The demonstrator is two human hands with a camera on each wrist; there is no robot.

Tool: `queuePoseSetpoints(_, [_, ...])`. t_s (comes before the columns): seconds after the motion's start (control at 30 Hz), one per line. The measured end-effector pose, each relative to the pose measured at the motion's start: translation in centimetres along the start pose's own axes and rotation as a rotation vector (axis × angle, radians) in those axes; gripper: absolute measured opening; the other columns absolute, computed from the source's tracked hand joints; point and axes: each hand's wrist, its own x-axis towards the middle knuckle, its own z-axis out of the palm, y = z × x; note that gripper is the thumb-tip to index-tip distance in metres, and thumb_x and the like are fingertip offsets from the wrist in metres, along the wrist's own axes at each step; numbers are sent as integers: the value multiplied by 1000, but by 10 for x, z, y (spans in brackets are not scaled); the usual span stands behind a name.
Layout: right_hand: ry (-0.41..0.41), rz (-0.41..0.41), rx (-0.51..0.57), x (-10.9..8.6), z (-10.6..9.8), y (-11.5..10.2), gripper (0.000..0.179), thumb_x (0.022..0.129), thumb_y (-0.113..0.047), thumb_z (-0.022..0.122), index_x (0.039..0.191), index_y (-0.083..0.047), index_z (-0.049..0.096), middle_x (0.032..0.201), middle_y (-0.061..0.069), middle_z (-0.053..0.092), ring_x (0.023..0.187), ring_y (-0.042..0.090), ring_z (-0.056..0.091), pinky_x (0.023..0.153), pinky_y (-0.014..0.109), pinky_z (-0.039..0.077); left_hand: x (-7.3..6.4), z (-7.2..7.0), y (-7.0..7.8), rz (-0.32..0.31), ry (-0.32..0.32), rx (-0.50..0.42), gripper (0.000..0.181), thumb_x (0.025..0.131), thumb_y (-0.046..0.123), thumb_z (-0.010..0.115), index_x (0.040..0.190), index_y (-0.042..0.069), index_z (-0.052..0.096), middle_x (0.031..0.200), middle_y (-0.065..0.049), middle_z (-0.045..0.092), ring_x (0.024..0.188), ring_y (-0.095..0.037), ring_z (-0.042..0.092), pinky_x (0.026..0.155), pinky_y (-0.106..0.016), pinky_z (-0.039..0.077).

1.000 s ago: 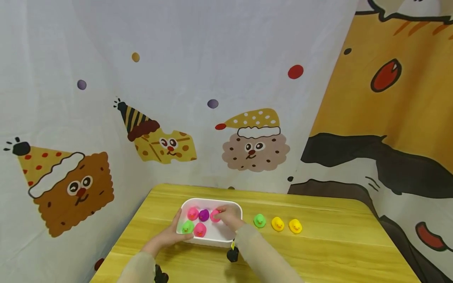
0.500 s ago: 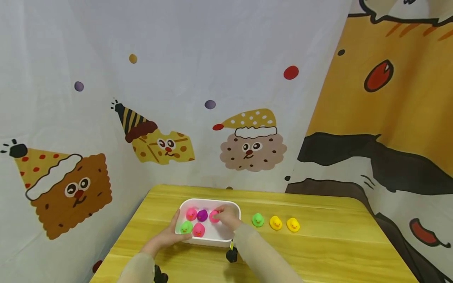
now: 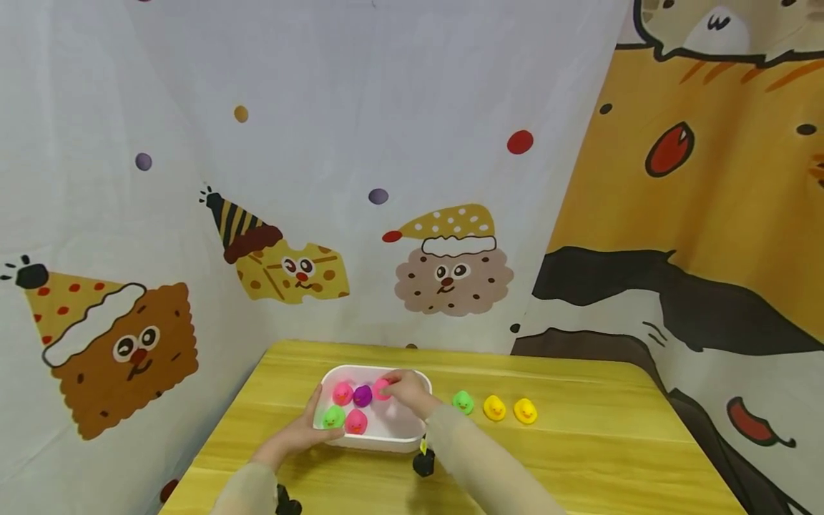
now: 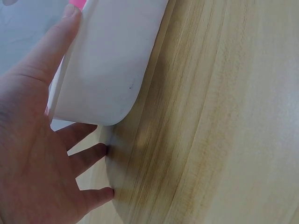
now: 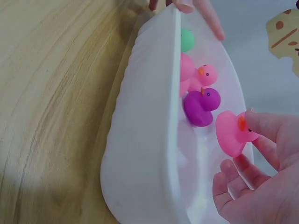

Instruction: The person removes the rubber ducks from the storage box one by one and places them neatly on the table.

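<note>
Biggest thing we've got is the cartoon-print cloth [image 3: 322, 107] behind everything, party-hatted snacks all over it. Below that we see a yellowish wood-grain table [image 3: 579, 458], with a white tub [image 3: 376, 443] sitting on it. Next size down, the hands: the left hand [image 3: 300, 433] is spread against the tub's left end, thumb at the near rim, fingers splayed rather than curled. The right hand [image 3: 408, 391] is over the tub, pinching the held pink duck [image 5: 228, 133] with thumb and fingers. That one's above the far half, just right of the purple duck [image 3: 363, 395]; we can't tell if it touches the bottom. Same little size, left side of the tub: rear pink duck [image 3: 343, 393], inside green duck [image 3: 334, 417], front pink duck [image 3: 356, 422]. Right of the tub we count an outside green duck [image 3: 463, 402] and two yellow ducks [image 3: 494, 408] in a row.
</note>
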Motion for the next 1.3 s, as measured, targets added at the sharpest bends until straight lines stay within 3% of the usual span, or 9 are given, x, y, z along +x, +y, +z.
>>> queuePoseSetpoints(0.2, [4, -11, -5, -4, -7, -3, 25, 80, -8, 76, 105, -5, 73, 95, 4, 69, 87, 17, 61, 81, 36, 52, -3, 1, 1, 7, -12, 5, 118, 81, 32, 79, 154, 5, -9, 153, -36, 6, 135, -57, 21, 106, -69, 20])
queuePoseSetpoints(0.43, [-38, -18, 60, -12, -18, -7, 26, 82, -3, 74, 107, -1, 72, 95, 6, 69, 88, 18, 62, 90, 45, 50, -5, 2, 2, 30, -17, -9, 119, 80, 31, 79, 153, 4, -10, 152, -38, 5, 135, -58, 19, 107, -68, 18])
queuePoseSetpoints(0.73, [-21, -19, 6, -16, -34, -11, 28, 81, -7, 75, 109, -3, 72, 102, 6, 68, 94, 21, 61, 87, 41, 51, -11, 4, 6, 32, -33, -3, 118, 82, 36, 76, 152, 5, -14, 151, -40, 2, 134, -61, 13, 106, -70, 13])
queuePoseSetpoints(1.0, [-25, -48, 4, -16, -58, -16, 31, 83, -11, 74, 112, -2, 69, 107, 8, 66, 97, 23, 59, 84, 40, 51, -8, 1, 6, -3, -33, 4, 116, 83, 33, 77, 153, 6, -12, 152, -38, 2, 134, -60, 15, 104, -72, 16])
queuePoseSetpoints(1.3, [-28, -55, -6, -26, -91, -23, 32, 86, -13, 72, 116, -4, 68, 116, 10, 64, 110, 28, 55, 95, 48, 46, -3, 0, 1, 17, -28, 35, 118, 82, 34, 77, 153, 5, -13, 152, -38, 1, 133, -61, 17, 104, -71, 18])
